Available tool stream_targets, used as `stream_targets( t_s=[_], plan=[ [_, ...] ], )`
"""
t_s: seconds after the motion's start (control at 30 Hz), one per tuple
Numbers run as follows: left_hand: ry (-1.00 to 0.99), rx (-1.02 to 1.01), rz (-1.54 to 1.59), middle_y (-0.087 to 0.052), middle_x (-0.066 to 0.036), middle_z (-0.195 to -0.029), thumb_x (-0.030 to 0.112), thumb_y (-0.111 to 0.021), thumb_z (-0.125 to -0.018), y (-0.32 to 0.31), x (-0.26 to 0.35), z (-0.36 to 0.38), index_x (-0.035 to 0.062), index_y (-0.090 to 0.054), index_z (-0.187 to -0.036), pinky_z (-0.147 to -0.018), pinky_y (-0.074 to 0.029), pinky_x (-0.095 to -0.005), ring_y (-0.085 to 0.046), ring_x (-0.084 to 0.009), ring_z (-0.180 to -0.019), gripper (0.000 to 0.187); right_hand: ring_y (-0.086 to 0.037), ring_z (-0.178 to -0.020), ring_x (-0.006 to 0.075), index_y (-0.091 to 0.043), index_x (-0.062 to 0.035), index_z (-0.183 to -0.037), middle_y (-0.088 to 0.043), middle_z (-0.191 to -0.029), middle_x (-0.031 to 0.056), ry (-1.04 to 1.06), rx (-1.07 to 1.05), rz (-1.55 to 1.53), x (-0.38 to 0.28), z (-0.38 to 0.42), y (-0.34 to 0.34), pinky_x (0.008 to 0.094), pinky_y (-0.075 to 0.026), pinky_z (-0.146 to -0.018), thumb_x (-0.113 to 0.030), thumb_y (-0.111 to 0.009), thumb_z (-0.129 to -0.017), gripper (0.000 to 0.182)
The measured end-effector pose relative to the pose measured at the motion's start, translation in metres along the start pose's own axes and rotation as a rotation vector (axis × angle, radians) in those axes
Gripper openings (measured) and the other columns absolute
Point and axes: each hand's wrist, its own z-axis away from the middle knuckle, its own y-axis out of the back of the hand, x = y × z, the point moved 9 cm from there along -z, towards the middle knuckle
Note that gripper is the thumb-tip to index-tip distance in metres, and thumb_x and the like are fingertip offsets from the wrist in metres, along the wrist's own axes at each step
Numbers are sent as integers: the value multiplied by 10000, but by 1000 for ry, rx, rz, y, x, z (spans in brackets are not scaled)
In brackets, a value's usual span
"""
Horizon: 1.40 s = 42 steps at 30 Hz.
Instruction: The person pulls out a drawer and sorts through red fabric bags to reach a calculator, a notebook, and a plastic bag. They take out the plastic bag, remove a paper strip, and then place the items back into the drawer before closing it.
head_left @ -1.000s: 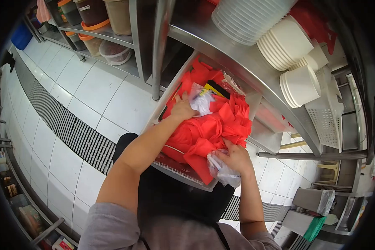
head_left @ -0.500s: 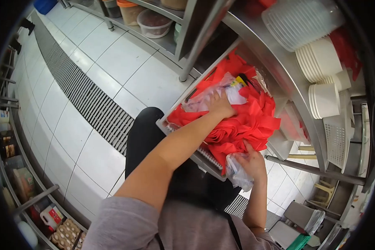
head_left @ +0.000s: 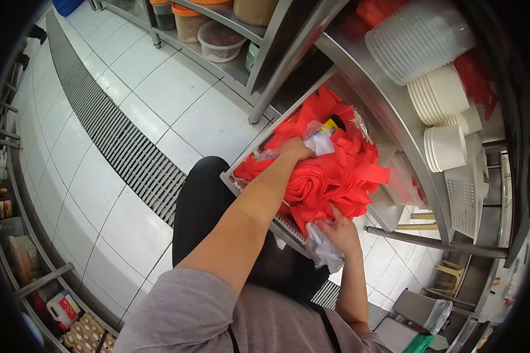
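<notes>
A shallow, light-coloured bin (head_left: 230, 180) is heaped with red cloth-like bags (head_left: 310, 181), some of them rolled or folded. Among them lies a clear plastic bag (head_left: 319, 141) with a yellow and black item (head_left: 334, 124) at its upper end. My left hand (head_left: 298, 148) is curled down on this plastic, its fingertips mostly hidden. At the bin's near right corner, my right hand (head_left: 340, 234) grips a second clear plastic bag (head_left: 324, 250), whose contents I cannot make out. The fingers of that hand also touch the red bags.
On the metal shelf (head_left: 388, 97) at right are stacked clear tubs (head_left: 418, 41), white paper cups (head_left: 444, 147) and a white perforated basket (head_left: 465, 200). Lidded containers (head_left: 221, 41) fill a rack ahead. A floor grate (head_left: 112, 120) crosses the tiles; an egg tray (head_left: 87, 336) is lower left.
My left hand has gone from spread on the plastic to curled, pressing or bunching it down to the left. My right hand keeps its hold on the other plastic bag. The view has shifted slightly.
</notes>
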Motion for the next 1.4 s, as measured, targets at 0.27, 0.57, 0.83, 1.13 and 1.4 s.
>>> stream_targets(
  t_s=[0.27,0.57,0.83,1.13,1.4],
  plan=[
    [-132,151,-78,-613,-194,-971,299,-629,-696,-8,10,-7,29,-612,-964,-763,-487,-431,-605,-331,-893,381,-602,-822,356,-448,-49,-1236,-614,-864,227,-25,2,22,6,6,0,392,-467,-731,-455,-614,-709,686],
    [-850,186,-608,-636,-145,-747,122,-475,-768,-21,125,154,43,-608,-812,-565,-520,-382,-642,-281,-687,161,-579,-889,319,-566,-82,-986,-608,-937,134,120,54,-130,6,30,-9,389,-459,-735,-357,-666,-689,418],
    [-1009,306,-600,-603,-186,-707,142,-503,-716,-46,114,199,53,-537,-756,-539,-486,-337,-616,-273,-678,103,-563,-945,295,-557,-74,-1004,-607,-980,107,83,-11,-83,8,47,-18,357,-444,-787,-241,-686,-691,378],
    [-1015,459,-557,-572,-246,-893,158,-493,-739,-47,102,212,53,-529,-805,-582,-479,-334,-578,-272,-674,130,-507,-442,161,-626,32,-660,-570,-555,108,308,153,-852,1,83,150,260,-390,-445,-459,-613,-704,493],
    [-975,414,-676,-564,-187,-897,167,-487,-748,-51,98,207,50,-529,-899,-611,-480,-332,-570,-258,-720,196,-581,-845,308,-642,-27,-896,-608,-950,181,300,176,156,-108,-142,147,352,-440,-759,-442,-519,-800,443]
  ],
)
